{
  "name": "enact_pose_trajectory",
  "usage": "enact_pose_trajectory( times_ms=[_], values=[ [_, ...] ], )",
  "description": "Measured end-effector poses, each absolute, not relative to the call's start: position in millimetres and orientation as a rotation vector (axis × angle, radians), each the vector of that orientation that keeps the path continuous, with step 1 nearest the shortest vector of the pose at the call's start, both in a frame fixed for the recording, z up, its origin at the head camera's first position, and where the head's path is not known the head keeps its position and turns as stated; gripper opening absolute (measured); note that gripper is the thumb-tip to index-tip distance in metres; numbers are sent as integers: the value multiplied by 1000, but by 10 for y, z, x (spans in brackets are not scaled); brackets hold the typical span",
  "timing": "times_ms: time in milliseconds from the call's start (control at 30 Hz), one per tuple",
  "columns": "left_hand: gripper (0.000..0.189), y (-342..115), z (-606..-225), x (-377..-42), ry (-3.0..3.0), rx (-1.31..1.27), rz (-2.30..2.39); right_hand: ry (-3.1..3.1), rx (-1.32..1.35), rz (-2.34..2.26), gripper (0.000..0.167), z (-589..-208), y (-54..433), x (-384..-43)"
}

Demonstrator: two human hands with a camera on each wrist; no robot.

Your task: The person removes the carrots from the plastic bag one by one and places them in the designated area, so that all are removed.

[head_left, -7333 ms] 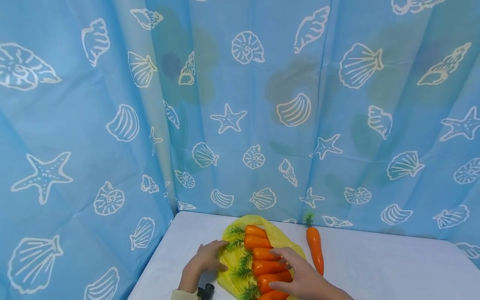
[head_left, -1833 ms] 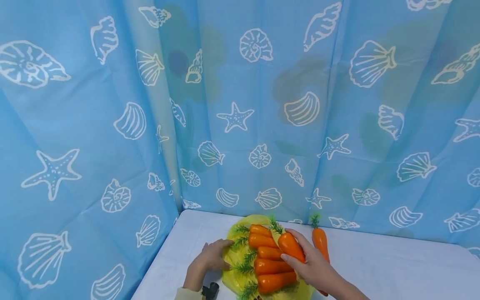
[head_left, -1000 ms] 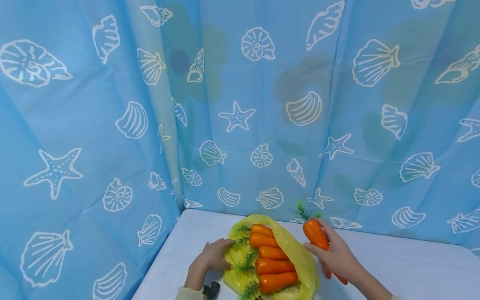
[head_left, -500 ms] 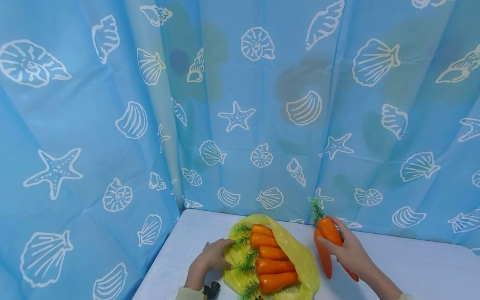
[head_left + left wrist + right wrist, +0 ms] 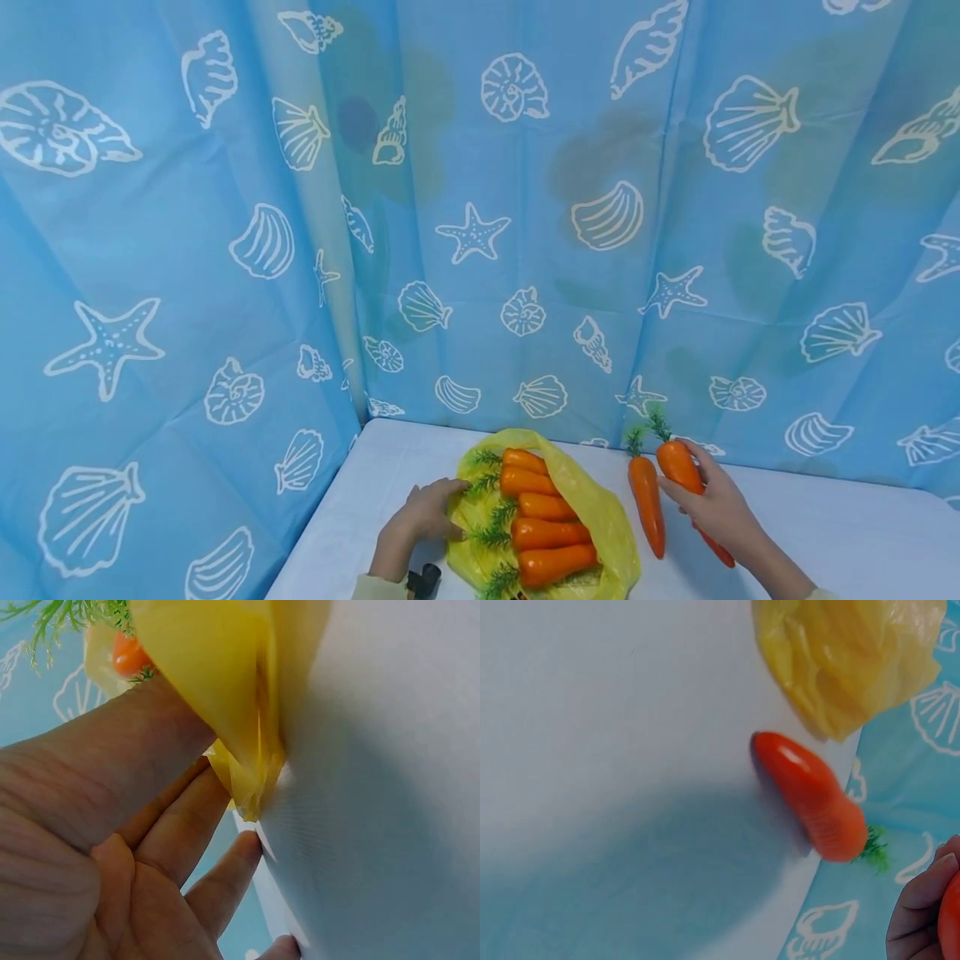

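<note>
My right hand (image 5: 718,507) grips an orange carrot (image 5: 678,465) with a green leafy top, its tip slanting toward me over the white table. Just left of it a second carrot (image 5: 647,500) lies on the cloth, seen also in the right wrist view as a single carrot (image 5: 806,791). Several more carrots (image 5: 555,564) lie side by side in a yellow plastic bag (image 5: 611,533), leaves to the left. At the bag's left edge, my left hand (image 5: 427,510) pinches the film, thumb and fingers (image 5: 184,825) on either side of it; the thumb tip is hidden.
The white table (image 5: 825,533) runs back to a blue curtain (image 5: 480,333) printed with white shells and starfish. A small black object (image 5: 425,581) sits by the left wrist at the bag's front left.
My right hand has lifted a carrot from the bag, carried it right over the lying carrot and brought it to that one's right side. The left hand stays at the bag.
</note>
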State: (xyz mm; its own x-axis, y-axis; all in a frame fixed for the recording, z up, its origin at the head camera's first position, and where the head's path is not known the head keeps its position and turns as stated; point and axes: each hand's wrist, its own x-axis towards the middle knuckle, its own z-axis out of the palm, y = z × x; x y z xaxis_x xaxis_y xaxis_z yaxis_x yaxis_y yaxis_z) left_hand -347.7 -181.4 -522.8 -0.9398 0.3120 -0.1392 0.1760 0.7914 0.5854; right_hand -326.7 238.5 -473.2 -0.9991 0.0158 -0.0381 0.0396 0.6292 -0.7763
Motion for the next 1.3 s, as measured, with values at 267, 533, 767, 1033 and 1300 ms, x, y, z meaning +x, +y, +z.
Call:
enact_pose_trajectory(
  times_ms=[267, 533, 767, 1033, 1300],
  values=[
    [66, -1842, -5225, -3511, 2741, 351, 863, 2809, 104, -1322, 98, -4814, 2496, -3323],
    [66, -1845, -5219, -3495, 2742, 341, 878, 2814, 173, -1308, 101, -4892, 2540, -3415],
    [65, -1842, -5209, -3495, 2738, 363, 885, 2817, 249, -1286, 99, -5007, 2598, -3487],
    [65, -1808, -5192, -3490, 2748, 393, 900, 2821, 330, -1253, 94, -5102, 2665, -3544],
    [64, -1795, -5205, -3491, 2742, 325, 868, 2800, 379, -1227, 95, -5193, 2645, -3584]
  ],
)
